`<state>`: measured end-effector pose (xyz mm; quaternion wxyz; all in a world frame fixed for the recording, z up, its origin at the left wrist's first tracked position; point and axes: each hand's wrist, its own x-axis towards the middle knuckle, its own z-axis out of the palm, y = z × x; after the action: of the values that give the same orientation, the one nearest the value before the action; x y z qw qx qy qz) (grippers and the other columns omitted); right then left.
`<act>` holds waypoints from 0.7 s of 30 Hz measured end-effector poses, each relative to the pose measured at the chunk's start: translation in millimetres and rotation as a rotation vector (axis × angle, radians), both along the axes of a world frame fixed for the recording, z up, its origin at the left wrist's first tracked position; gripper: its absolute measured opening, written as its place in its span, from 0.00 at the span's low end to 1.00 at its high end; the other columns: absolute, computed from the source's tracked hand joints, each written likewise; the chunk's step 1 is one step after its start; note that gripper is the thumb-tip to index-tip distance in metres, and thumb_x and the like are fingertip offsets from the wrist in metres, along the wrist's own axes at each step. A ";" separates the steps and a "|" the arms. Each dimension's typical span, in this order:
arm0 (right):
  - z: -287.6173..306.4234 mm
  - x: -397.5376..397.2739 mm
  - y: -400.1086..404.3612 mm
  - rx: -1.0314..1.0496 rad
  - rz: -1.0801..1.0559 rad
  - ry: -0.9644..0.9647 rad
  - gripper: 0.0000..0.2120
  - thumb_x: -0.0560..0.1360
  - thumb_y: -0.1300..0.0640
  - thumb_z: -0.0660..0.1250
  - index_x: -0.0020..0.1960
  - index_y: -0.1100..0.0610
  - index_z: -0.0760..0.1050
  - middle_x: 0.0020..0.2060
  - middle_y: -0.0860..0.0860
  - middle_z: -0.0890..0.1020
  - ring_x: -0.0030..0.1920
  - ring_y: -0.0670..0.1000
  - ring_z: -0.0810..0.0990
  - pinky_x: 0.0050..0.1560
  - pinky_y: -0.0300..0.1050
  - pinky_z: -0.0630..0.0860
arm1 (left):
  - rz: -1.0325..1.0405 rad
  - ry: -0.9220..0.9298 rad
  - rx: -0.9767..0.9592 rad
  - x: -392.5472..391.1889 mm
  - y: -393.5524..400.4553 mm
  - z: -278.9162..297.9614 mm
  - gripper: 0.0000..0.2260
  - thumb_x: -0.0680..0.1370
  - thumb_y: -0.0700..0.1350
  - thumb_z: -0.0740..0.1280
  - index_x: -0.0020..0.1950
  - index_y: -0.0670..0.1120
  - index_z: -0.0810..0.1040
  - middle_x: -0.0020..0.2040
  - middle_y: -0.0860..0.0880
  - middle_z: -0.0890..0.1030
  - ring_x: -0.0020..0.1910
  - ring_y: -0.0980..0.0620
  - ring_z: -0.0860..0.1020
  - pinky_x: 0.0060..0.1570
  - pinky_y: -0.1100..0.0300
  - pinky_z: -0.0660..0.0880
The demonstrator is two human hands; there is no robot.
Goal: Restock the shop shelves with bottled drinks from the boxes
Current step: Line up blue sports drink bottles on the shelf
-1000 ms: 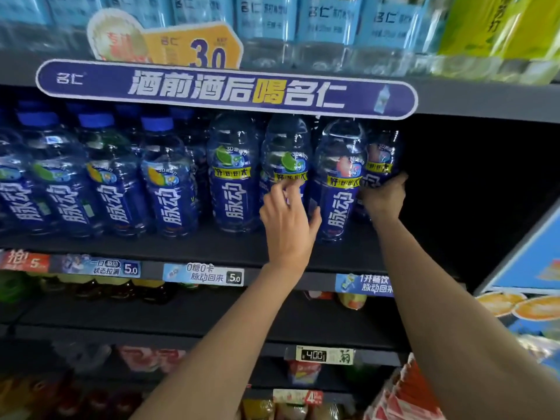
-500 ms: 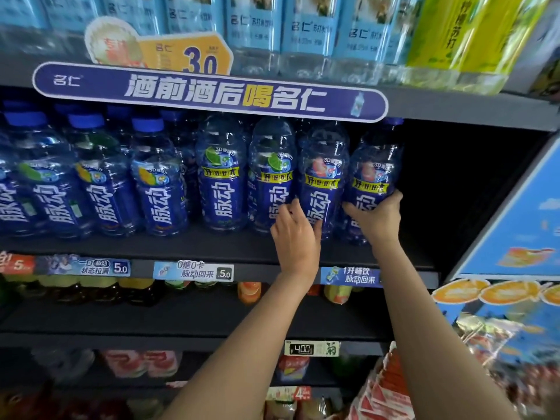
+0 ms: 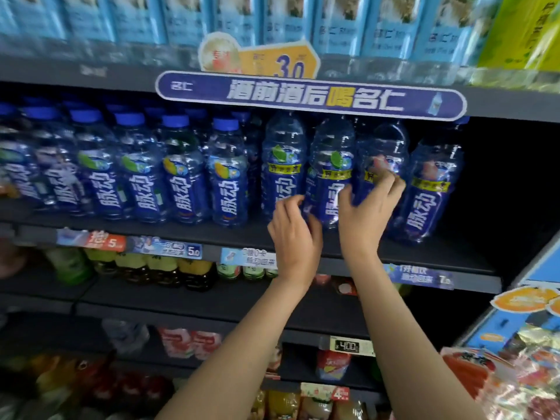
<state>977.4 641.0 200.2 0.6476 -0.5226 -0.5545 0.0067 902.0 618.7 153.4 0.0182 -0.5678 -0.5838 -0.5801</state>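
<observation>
Large blue drink bottles stand in a row on the dark shelf point(image 3: 424, 256). My left hand point(image 3: 295, 237) reaches to the lower left side of the second large bottle point(image 3: 331, 165), its fingers curled against it. My right hand point(image 3: 366, 213) grips the third large bottle point(image 3: 383, 147), thumb on its left side and fingers wrapped over its front. A fourth large bottle point(image 3: 430, 192) stands free at the right end of the row. The first large bottle point(image 3: 283, 168) stands just left of my left hand.
Smaller blue-capped bottles point(image 3: 181, 183) fill the shelf to the left. The shelf right of the row is dark and bare. A purple sign point(image 3: 309, 97) hangs over the bottle tops. Light-blue bottles point(image 3: 272, 22) sit above, more drinks below, snack packs point(image 3: 515, 374) at the lower right.
My right hand left the rightmost bottle and now grips the third one. My left hand shifted left to the second bottle. The view has swung so the shelf sits further right.
</observation>
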 end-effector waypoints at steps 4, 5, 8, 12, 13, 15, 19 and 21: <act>-2.0 -96.4 -10.5 -0.028 0.219 -0.168 0.17 0.73 0.62 0.68 0.59 0.64 0.69 0.57 0.58 0.71 0.58 0.56 0.70 0.52 0.32 0.61 | 0.164 0.011 0.027 -98.8 -15.9 2.8 0.14 0.75 0.43 0.58 0.59 0.42 0.70 0.53 0.45 0.72 0.54 0.46 0.73 0.51 0.57 0.64; -5.1 -120.5 -11.0 -0.063 0.255 -0.187 0.19 0.73 0.60 0.68 0.61 0.64 0.68 0.58 0.58 0.71 0.60 0.55 0.70 0.54 0.33 0.62 | 0.201 -0.001 0.002 -125.6 -18.2 2.8 0.13 0.75 0.41 0.60 0.60 0.41 0.70 0.54 0.44 0.72 0.55 0.46 0.73 0.52 0.57 0.64; -15.1 -178.0 -2.6 -0.286 0.254 -0.151 0.32 0.72 0.54 0.70 0.69 0.63 0.60 0.64 0.58 0.67 0.65 0.56 0.66 0.62 0.43 0.65 | 0.202 0.009 -0.155 -193.0 -21.1 4.3 0.18 0.77 0.40 0.63 0.65 0.41 0.66 0.61 0.43 0.70 0.60 0.46 0.71 0.57 0.56 0.67; -19.7 -207.5 11.0 -0.595 0.108 0.012 0.40 0.72 0.52 0.71 0.73 0.64 0.52 0.70 0.60 0.64 0.69 0.60 0.65 0.64 0.51 0.67 | -0.016 0.122 -0.456 -229.3 -16.7 5.0 0.25 0.79 0.46 0.62 0.73 0.41 0.57 0.69 0.43 0.66 0.65 0.46 0.70 0.59 0.56 0.69; -20.3 -209.8 11.2 -0.612 0.079 0.023 0.38 0.72 0.53 0.71 0.72 0.65 0.54 0.69 0.61 0.66 0.68 0.60 0.67 0.63 0.51 0.68 | -0.067 0.119 -0.500 -231.2 -14.0 4.2 0.25 0.79 0.46 0.62 0.72 0.41 0.58 0.68 0.42 0.68 0.64 0.45 0.71 0.57 0.55 0.70; -22.5 -213.0 11.9 -0.606 0.034 0.027 0.35 0.71 0.53 0.72 0.69 0.66 0.59 0.65 0.62 0.71 0.64 0.61 0.71 0.60 0.53 0.70 | -0.105 0.001 -0.529 -235.4 -6.0 6.5 0.17 0.79 0.46 0.61 0.66 0.42 0.62 0.58 0.41 0.76 0.55 0.43 0.76 0.50 0.52 0.73; -21.7 -218.0 12.6 -0.630 -0.031 0.032 0.32 0.71 0.53 0.72 0.66 0.66 0.61 0.60 0.62 0.75 0.61 0.61 0.74 0.57 0.55 0.73 | -0.087 -0.076 -0.549 -244.4 14.4 13.0 0.11 0.82 0.44 0.54 0.61 0.41 0.67 0.55 0.39 0.76 0.54 0.41 0.75 0.46 0.60 0.67; -19.4 -219.0 12.5 -0.633 -0.051 0.030 0.31 0.71 0.54 0.72 0.65 0.66 0.62 0.61 0.62 0.74 0.61 0.61 0.73 0.57 0.54 0.72 | -0.015 0.148 -0.555 -249.2 23.5 17.7 0.13 0.81 0.41 0.55 0.64 0.39 0.66 0.55 0.39 0.77 0.54 0.40 0.76 0.48 0.55 0.71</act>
<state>758.4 653.4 180.8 0.4608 -0.7118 -0.5019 0.1704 652.8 642.2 171.1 -0.0998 -0.5960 -0.7132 -0.3551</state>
